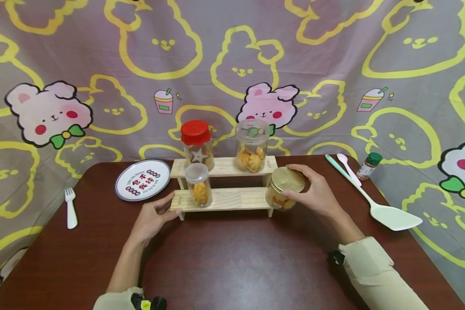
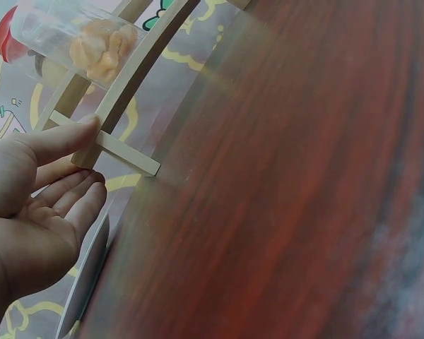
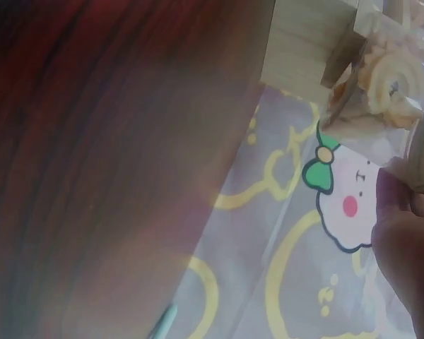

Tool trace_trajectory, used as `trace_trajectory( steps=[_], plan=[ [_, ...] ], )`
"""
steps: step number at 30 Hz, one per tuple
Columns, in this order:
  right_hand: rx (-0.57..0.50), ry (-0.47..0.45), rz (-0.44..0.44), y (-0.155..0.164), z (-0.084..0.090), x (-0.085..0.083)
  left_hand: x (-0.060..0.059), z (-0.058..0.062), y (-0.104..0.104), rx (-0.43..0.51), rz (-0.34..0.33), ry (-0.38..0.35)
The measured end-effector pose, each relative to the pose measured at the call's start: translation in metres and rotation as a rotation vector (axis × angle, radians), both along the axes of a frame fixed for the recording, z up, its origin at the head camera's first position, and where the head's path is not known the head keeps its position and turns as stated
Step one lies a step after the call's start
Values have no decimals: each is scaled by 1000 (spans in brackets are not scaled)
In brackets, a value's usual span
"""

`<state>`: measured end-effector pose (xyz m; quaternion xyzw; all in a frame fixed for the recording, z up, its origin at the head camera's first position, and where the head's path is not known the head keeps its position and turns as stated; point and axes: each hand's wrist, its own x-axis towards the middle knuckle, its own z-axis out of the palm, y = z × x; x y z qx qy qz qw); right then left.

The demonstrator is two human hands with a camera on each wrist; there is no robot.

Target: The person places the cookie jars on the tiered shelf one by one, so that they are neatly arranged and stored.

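Note:
A two-step wooden rack [image 1: 232, 199] stands at the back of the table. My left hand [image 1: 153, 216] pinches the left end of its lower step, thumb at the front edge; the left wrist view shows this hand [image 2: 49, 201] with the other fingers loosely bent below the board. With my right hand [image 1: 317, 192] I grip a gold-lidded jar [image 1: 276, 199] of cookies by its lid, at the lower step's right end. Cookies [image 3: 392, 81] show through its clear wall in the right wrist view. A slim clear jar [image 1: 199, 189] stands on the lower step's left part.
On the upper step are a red-lidded jar [image 1: 196, 144] and a wide clear jar [image 1: 252, 146], both with cookies. Leftward lie a plate [image 1: 143, 199] and a white fork [image 1: 71, 209]. Rightward are a spatula [image 1: 393, 216], a pink spoon [image 1: 348, 168] and a green-capped bottle [image 1: 369, 165].

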<state>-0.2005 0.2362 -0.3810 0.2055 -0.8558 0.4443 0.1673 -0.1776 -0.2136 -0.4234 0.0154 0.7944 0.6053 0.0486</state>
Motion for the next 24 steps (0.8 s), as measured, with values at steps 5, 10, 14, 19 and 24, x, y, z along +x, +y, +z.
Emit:
trace_trajectory(
  steps=[5, 10, 14, 19, 24],
  plan=[
    [8, 42, 44, -8, -1, -2, 1, 1, 0, -17, 6, -7],
    [13, 37, 40, -19, -1, -3, 2, 1, 0, -28, 11, -9],
    [12, 20, 22, -26, 2, -4, 1, 2, 0, -21, 16, -10],
    [7, 26, 7, -31, 4, -4, 1, 1, -1, -38, 24, -9],
    [4, 18, -3, -37, 4, -3, 0, 1, -1, -36, 18, -4]
  ],
)
